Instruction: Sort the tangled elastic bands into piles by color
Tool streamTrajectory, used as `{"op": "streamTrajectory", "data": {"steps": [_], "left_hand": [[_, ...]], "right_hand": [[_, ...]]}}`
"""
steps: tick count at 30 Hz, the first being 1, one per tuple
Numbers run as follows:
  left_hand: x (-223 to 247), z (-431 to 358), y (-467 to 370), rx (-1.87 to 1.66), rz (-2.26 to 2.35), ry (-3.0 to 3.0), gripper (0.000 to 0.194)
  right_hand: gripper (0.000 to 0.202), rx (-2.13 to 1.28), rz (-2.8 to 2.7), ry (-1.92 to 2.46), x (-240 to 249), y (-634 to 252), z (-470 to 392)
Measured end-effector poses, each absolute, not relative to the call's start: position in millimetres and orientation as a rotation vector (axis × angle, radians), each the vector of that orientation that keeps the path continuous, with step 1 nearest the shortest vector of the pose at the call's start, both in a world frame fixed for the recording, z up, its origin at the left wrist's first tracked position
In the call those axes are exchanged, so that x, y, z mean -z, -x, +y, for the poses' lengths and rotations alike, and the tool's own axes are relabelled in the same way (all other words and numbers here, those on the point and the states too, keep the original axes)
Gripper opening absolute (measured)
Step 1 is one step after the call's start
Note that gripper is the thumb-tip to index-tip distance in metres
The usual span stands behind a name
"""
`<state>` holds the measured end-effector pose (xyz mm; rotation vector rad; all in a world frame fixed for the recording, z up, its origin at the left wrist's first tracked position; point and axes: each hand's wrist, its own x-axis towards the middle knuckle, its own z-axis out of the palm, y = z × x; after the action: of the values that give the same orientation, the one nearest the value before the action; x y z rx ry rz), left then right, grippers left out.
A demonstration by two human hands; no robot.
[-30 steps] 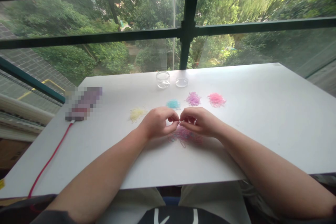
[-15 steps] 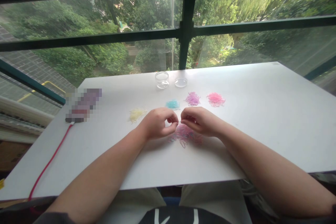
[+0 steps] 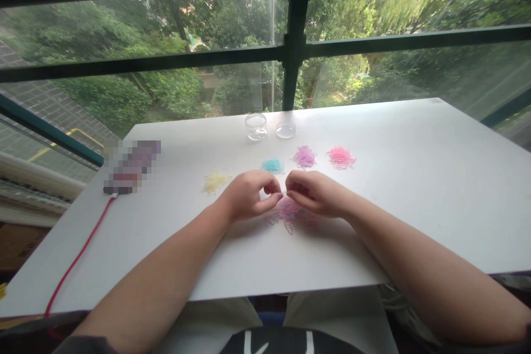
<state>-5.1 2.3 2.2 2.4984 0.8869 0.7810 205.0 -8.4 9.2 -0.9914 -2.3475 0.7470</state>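
My left hand [image 3: 256, 193] and my right hand [image 3: 309, 191] meet fingertip to fingertip over a mixed pile of small rubber bands [image 3: 289, 223]. Each hand is closed in a pinch of thumb and forefinger. A thin, pale rubber band [image 3: 284, 193] shows faintly between the tips; its colour is hard to make out. Just beyond the hands lie sorted heaps: blue rubber bands [image 3: 272, 165], purple rubber bands [image 3: 304, 156] and pink rubber bands [image 3: 341, 157]. Yellow rubber bands [image 3: 215, 181] lie left of my left hand. My hands partly cover the mixed pile.
At the back of the white table [image 3: 415, 188] stand a clear round jar [image 3: 256, 128] and, beside it, a clear lid [image 3: 286, 131]. A blurred-out device [image 3: 133, 168] lies on the left, with a red cable [image 3: 81, 251] running to the front edge. Windows rise behind the table.
Both hands stay almost in place. The fingertips have shifted very slightly, and the pale band between them shows a little more as a loop.
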Motion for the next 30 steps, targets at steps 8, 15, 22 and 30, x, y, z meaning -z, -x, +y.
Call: {"op": "streamTrajectory", "data": {"steps": [8, 15, 22, 30], "left_hand": [[-2.2, 1.8, 3.7, -0.784, 0.868, -2.497, 0.009], [-0.7, 1.8, 3.3, -0.783, 0.866, -2.519, 0.011], [-1.2, 0.5, 2.6, -0.789, 0.859, -2.483, 0.007], [-2.2, 1.2, 4.4, -0.788, 0.867, -2.484, 0.008]], "right_hand": [[0.007, -0.782, -2.348, 0.957, -8.7, -205.3, -8.8], [0.005, -0.790, -2.341, 0.932, -7.7, -205.3, -8.6], [0.011, -0.807, -2.310, 0.905, -7.4, -205.8, -8.5], [0.013, -0.786, -2.287, 0.930, -7.6, -210.7, -5.5]]}}
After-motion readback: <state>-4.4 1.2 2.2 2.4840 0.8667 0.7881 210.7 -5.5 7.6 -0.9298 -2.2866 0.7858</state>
